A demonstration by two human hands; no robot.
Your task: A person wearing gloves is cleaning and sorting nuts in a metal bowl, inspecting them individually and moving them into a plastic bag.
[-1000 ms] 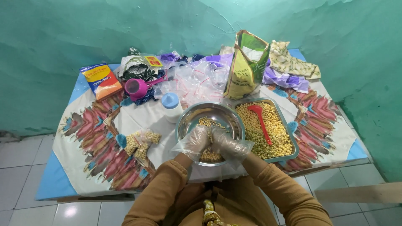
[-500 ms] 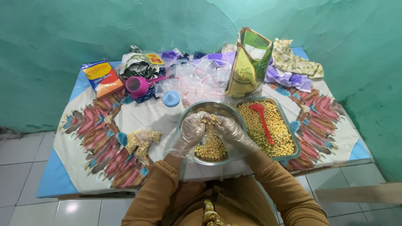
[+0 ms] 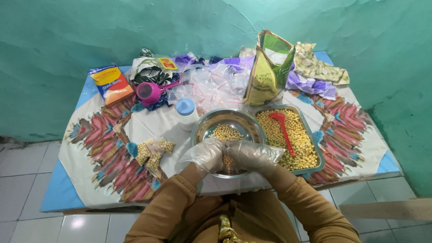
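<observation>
Gloved fingers (image 3: 223,153) of both hands curl together around a small clear bag of yellow beans (image 3: 228,160). The left hand (image 3: 204,155) and right hand (image 3: 252,155) meet over the near rim of the steel bowl (image 3: 234,121). At three o'clock sits a tray of beans (image 3: 297,139) with a red scoop (image 3: 282,123); at nine o'clock filled bags (image 3: 153,150) lie on the surface (image 3: 355,135).
</observation>
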